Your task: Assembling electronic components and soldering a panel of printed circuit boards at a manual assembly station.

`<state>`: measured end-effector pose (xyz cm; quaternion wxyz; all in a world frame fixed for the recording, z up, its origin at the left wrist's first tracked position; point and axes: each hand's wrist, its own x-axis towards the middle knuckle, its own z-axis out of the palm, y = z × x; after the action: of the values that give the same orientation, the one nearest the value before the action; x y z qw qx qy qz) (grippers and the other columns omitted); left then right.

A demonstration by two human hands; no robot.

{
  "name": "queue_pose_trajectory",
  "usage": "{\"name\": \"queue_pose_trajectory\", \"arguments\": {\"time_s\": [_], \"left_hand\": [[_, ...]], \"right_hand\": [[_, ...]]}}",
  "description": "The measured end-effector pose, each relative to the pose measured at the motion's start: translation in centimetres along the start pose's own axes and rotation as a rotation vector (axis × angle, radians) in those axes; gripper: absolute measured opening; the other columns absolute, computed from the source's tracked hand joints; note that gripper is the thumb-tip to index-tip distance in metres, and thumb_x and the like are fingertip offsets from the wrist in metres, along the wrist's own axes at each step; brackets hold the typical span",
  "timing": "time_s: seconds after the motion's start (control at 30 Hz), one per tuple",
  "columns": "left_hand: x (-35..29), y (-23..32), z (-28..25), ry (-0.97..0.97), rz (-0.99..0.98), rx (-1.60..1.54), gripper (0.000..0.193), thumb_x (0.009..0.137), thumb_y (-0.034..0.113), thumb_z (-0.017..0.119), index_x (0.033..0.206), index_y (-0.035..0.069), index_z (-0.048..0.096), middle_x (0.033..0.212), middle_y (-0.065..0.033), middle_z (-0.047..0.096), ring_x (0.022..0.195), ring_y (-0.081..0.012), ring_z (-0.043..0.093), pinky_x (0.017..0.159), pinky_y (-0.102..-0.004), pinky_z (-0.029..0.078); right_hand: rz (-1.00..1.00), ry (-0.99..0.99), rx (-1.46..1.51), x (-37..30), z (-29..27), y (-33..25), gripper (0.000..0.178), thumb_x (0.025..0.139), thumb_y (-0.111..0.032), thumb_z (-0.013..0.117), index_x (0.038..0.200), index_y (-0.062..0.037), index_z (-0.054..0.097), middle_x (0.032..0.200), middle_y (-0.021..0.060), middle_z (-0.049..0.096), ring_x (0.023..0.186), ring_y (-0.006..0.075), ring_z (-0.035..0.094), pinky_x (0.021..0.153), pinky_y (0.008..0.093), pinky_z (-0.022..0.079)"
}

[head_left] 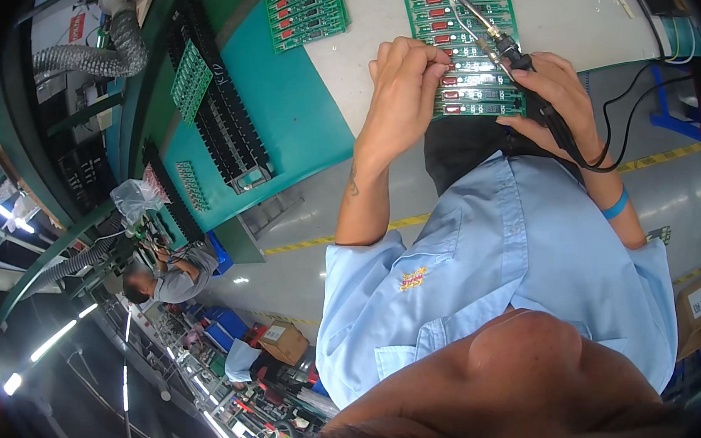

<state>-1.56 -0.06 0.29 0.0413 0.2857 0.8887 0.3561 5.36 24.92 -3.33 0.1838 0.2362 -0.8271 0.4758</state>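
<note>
A green circuit board panel (432, 16), with rows of red parts and white markings, lies in front of me at the table's near edge. My right hand (554, 99) is closed round the black handle of a soldering iron (503, 45). Two slim metal prongs on the iron point away from me, over the far part of the panel. At the panel's left side, my left hand (404, 86) has thumb and fingers pressed together over the board. What they pinch, if anything, is hidden.
A second green panel (302, 6) lies to the left on the pale surface. Beyond it, a black slotted rack (218, 107) stands on the green mat (314, 116), a smaller board leaning against it. Black cables (623, 151) hang at the right. Another person (178, 279) sits farther left.
</note>
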Motion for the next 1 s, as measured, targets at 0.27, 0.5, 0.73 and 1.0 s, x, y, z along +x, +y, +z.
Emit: {"name": "queue_pose_trajectory", "arguments": {"time_s": [0.27, 0.5, 0.73, 1.0], "left_hand": [[-0.2, 0.1, 0.7, 0.074, 0.004, 0.037, 0.011, 0.091, 0.002, 0.064, 0.100, 0.007, 0.064, 0.102, -0.0074, 0.056, 0.093, -0.0234, 0.046, 0.087, -0.0368, 0.032], [-0.3, -0.1, 0.8, 0.062, 0.021, 0.037, 0.011, 0.090, 0.002, 0.065, 0.099, 0.008, 0.063, 0.102, -0.0070, 0.056, 0.093, -0.0232, 0.046, 0.087, -0.0363, 0.031], [-0.3, -0.2, 0.6, 0.048, 0.067, 0.025, 0.011, 0.089, 0.003, 0.066, 0.099, 0.006, 0.063, 0.101, -0.0073, 0.056, 0.094, -0.0231, 0.047, 0.087, -0.0364, 0.031], [0.0, 0.5, -0.8, 0.011, 0.054, -0.012, 0.011, 0.090, 0.002, 0.066, 0.101, 0.004, 0.063, 0.100, -0.0075, 0.056, 0.089, -0.0218, 0.050, 0.083, -0.0336, 0.038]], "right_hand": [[0.009, 0.010, 0.003, -0.1, 0.3, -0.1, 0.068, 0.064, -0.007, 0.090, 0.127, -0.0031, 0.064, 0.121, 0.0150, 0.069, 0.113, 0.0346, 0.062, 0.105, 0.0455, 0.046], [0.016, 0.005, 0.005, 0.1, -0.1, 0.0, 0.069, 0.064, -0.007, 0.090, 0.128, -0.0034, 0.064, 0.121, 0.0149, 0.069, 0.113, 0.0344, 0.061, 0.103, 0.0442, 0.048], [0.005, 0.040, 0.006, 0.4, 0.1, -0.2, 0.067, 0.064, -0.009, 0.090, 0.126, -0.0036, 0.067, 0.118, 0.0123, 0.069, 0.105, 0.0294, 0.062, 0.101, 0.0410, 0.050], [0.054, 0.087, 0.064, 0.7, -0.3, -1.5, 0.071, 0.066, -0.005, 0.090, 0.131, -0.0035, 0.061, 0.128, 0.0180, 0.066, 0.115, 0.0326, 0.062, 0.102, 0.0420, 0.050]]}}
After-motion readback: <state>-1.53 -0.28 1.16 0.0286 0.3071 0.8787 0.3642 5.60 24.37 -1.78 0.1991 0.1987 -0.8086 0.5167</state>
